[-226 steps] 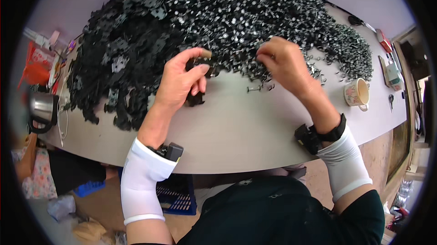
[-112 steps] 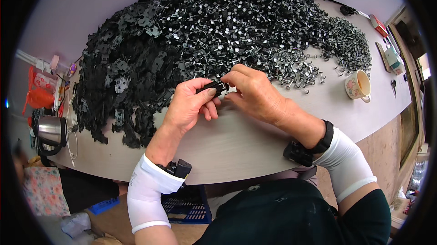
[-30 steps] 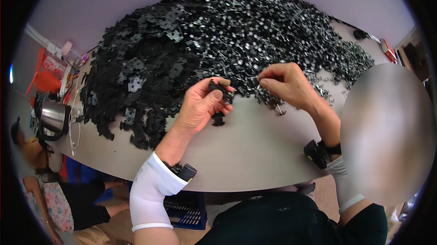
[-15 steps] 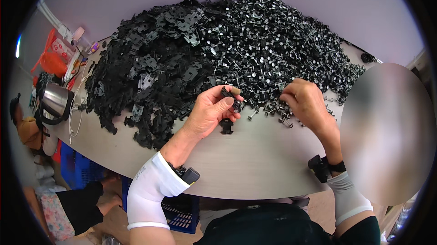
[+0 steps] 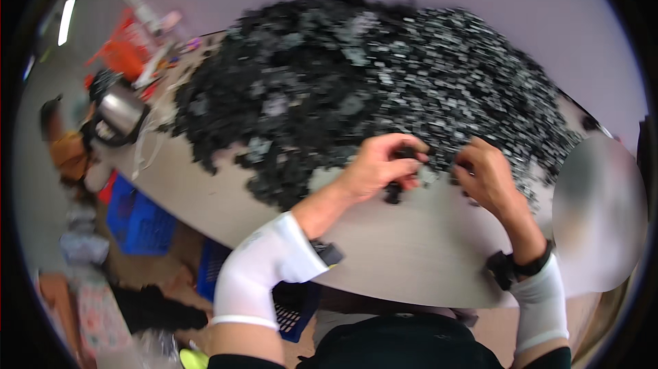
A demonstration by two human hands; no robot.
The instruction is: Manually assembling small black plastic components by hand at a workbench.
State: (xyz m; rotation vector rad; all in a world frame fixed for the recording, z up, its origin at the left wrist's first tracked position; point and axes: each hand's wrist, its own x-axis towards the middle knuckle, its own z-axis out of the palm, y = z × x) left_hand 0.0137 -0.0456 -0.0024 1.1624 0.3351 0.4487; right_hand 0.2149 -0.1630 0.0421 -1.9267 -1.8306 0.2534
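Observation:
A small black plastic piece [image 5: 406,154] is gripped in my left hand [image 5: 375,167], its thumb and fingers closed round it. Just below those fingers another black piece [image 5: 393,193] shows; whether it is joined to the held one I cannot tell. My right hand [image 5: 485,174], fingers curled into a pinch, is a short way to the right at the heap's near edge. What lies between its fingertips is blurred. Behind my hands spreads a heap of small axles with wheels [image 5: 473,74], and left of it a heap of flat black plastic parts [image 5: 295,74].
The curved pale table [image 5: 411,252] bears both heaps. At far left are a steel kettle [image 5: 122,112], a white cable [image 5: 147,150] and a red bag [image 5: 125,50]. Blue crates [image 5: 140,218] stand below. Another person's patterned clothing [image 5: 103,311] shows at lower left.
The view has swung, shifting the scene rightward with blur. My hands have come closer together, and the right hand has drawn away from the axles toward the left one.

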